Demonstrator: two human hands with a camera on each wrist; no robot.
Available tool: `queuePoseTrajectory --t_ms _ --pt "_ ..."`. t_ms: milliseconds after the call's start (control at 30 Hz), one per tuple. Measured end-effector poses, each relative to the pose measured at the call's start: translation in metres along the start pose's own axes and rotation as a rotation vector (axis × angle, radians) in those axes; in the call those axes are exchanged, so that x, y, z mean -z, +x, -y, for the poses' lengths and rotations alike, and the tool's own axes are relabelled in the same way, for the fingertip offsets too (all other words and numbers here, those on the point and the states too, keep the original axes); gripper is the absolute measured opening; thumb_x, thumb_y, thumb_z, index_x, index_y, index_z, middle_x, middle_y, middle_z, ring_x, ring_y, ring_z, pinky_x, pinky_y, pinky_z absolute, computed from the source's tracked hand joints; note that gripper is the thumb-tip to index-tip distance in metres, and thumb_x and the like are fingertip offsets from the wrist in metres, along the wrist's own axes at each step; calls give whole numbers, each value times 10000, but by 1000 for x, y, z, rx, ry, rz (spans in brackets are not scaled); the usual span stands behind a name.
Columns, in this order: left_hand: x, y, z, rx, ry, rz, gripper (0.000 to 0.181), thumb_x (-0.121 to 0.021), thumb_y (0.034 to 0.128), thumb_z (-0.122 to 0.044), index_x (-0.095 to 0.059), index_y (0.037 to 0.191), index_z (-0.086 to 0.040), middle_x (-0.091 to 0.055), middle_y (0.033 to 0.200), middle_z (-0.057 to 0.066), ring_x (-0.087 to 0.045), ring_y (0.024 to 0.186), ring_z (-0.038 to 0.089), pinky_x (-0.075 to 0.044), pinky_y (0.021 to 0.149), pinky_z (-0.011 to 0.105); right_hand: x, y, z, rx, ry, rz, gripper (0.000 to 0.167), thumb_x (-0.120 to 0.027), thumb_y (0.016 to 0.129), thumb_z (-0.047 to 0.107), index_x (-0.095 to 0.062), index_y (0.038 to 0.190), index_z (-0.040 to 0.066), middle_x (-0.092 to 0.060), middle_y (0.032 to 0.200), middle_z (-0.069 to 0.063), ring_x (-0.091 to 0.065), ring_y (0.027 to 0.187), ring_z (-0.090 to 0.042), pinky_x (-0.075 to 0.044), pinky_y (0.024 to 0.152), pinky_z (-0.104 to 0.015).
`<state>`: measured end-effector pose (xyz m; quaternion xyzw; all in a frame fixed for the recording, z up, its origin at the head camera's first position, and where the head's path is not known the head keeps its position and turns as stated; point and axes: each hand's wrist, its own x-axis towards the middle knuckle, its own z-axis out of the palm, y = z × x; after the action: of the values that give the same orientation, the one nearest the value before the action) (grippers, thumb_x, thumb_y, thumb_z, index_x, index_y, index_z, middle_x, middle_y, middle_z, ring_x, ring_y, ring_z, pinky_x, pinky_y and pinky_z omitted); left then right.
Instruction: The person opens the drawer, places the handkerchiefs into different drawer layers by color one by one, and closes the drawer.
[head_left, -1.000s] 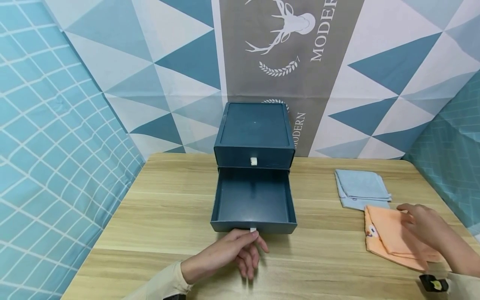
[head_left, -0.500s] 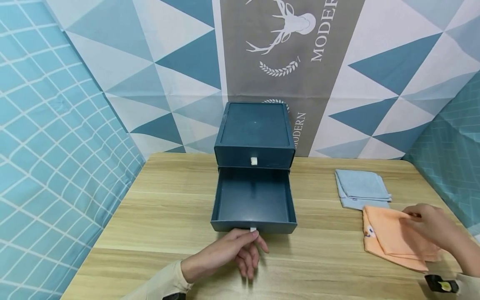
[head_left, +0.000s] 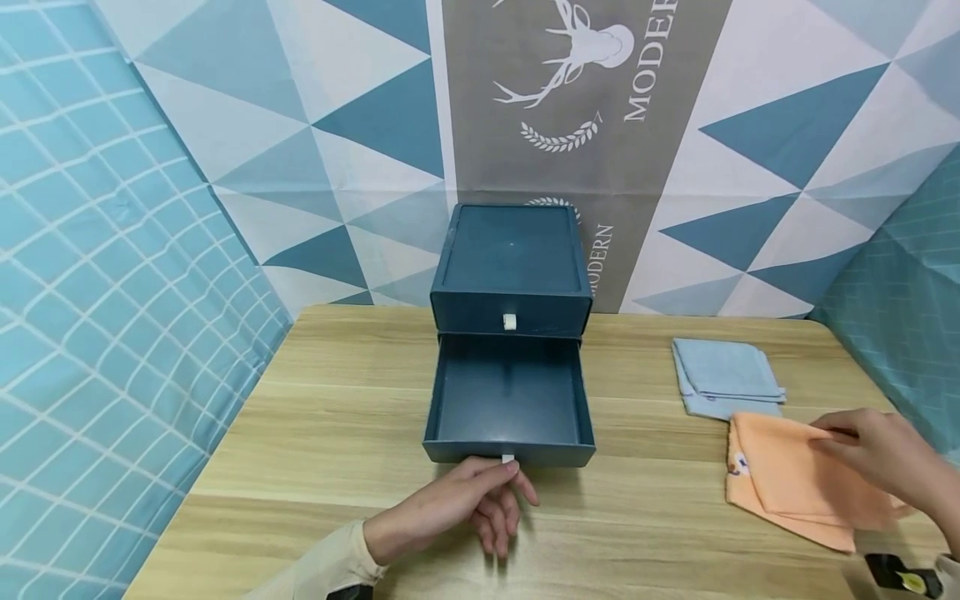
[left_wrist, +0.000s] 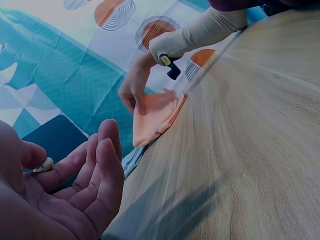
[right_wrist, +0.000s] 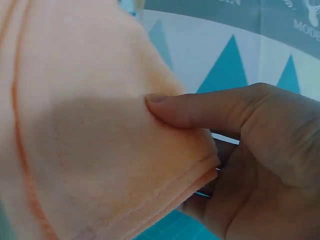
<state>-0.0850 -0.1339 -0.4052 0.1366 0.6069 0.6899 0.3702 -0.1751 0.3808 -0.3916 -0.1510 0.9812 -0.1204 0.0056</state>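
In the head view my left hand (head_left: 463, 505) is at the front of the pulled-out lower drawer (head_left: 551, 456) of a dark blue two-drawer box. Its thumb and index finger pinch the small white knob (left_wrist: 46, 165), seen up close in the left wrist view; the other fingers hang loose. At the right, my right hand (head_left: 892, 454) pinches the far right edge of a folded orange towel (head_left: 795, 471). Thumb on top, fingers beneath, it lifts that side, as the right wrist view shows the layered cloth (right_wrist: 100, 130) between them. Nothing lies inside the drawer.
A folded light blue towel (head_left: 723, 371) lies just behind the orange one. The box's upper drawer (head_left: 472, 312) is closed. Patterned cloth (head_left: 360, 150) hangs behind the wooden table (head_left: 330, 433) and at both sides.
My right hand has gone from resting over the orange towel to gripping its edge, then moved slightly right, raising that side. My left hand stays on the drawer knob.
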Motion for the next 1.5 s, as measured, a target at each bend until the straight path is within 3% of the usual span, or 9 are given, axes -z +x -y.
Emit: queuePoseTrajectory --t_ms 367,533,633,767,1000,1233,1500 --pt "-1 0 1 4 2 -16 557 -400 1066 -440 -604 1215 56 -645 804 42 -662 619 119 -536 551 244 11 -9 16 -36 -41 -41 133 -752 820 8 -715 892 -97 -688 742 -118 -610 575 -191 -526 519 -360" --pt "-1 0 0 10 3 -16 558 -408 1061 -449 -608 1212 49 -644 805 43 -662 624 117 -536 556 243 7 -20 23 6 -81 -201 101 -782 785 -18 -724 858 -58 -510 529 51 -385 444 -43 -328 451 -260" --pt "-1 0 -1 12 4 -16 560 -408 1061 -450 -607 1215 50 -642 803 40 -663 625 115 -537 558 244 7 -25 28 4 -95 -273 107 -787 774 -34 -724 856 -60 -387 462 59 -286 424 -52 -253 456 -255" --pt "-1 0 -1 9 0 -12 568 -405 1063 -446 -595 1228 64 -642 802 35 -665 625 111 -539 558 245 9 -28 33 -18 -99 -289 105 -781 778 -41 -726 865 -61 -395 451 57 -285 411 -58 -248 441 -249" --pt "-1 0 -1 16 3 -23 552 -405 1063 -445 -608 1217 46 -641 803 38 -662 622 116 -538 556 251 17 -29 38 -27 -62 -292 111 -758 797 -62 -712 893 -94 -613 565 34 -407 379 -22 -347 405 -244" --pt "-2 0 -2 21 8 -31 557 -402 1066 -440 -601 1226 55 -640 803 45 -659 616 121 -534 550 257 20 -35 44 -15 -70 -314 154 -732 820 -72 -711 972 -85 -550 515 97 -390 356 -20 -321 387 -246" --pt "-1 1 0 6 14 -20 551 -402 1065 -440 -607 1213 49 -639 800 36 -661 619 115 -536 551 246 27 -34 58 -14 -60 -327 158 -739 829 -39 -716 980 -81 -597 544 58 -385 357 -10 -334 387 -244"
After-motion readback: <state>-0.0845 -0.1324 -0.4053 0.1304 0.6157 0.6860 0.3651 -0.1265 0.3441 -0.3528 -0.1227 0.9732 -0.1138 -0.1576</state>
